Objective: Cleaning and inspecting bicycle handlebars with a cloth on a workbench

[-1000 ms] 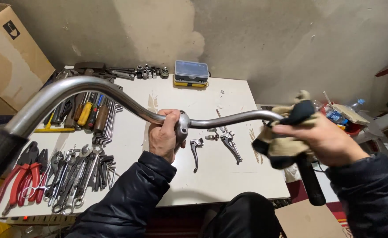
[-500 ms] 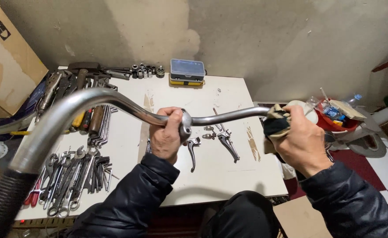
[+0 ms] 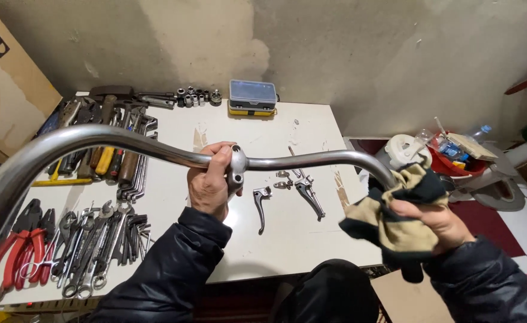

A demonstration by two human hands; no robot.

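We hold the handlebar (image 3: 126, 140) up over the table (image 3: 287, 239), level with our chest. Our left hand (image 3: 209, 182) is clenched around its middle, just beside the clamp (image 3: 237, 167), fingers wrapped over the tube. Our right hand (image 3: 434, 221) grips a rag (image 3: 395, 209) bunched around the bar's right end, so the fingers close on cloth and bar together.

The bar is a long, curved steel tube, polished and grey, with a dull sheen. We judge it stiff and fairly light for its length, but slick where bare; the wide sweep makes it want to swing, so the centre by the clamp is the steady place to hold. The rag is soft, tan and dark, and gives grip on the smooth metal. The far left end runs out of view near the camera.

On the white, scuffed table lie two brake levers (image 3: 302, 194) with small fittings just beside them. To the left are rows of wrenches (image 3: 96, 239), red-handled pliers (image 3: 12, 254) and screwdrivers (image 3: 105, 158). At the back stand sockets (image 3: 197, 97) and a small case (image 3: 252, 97) with a clear lid. A cardboard box (image 3: 6, 96) leans at far left.
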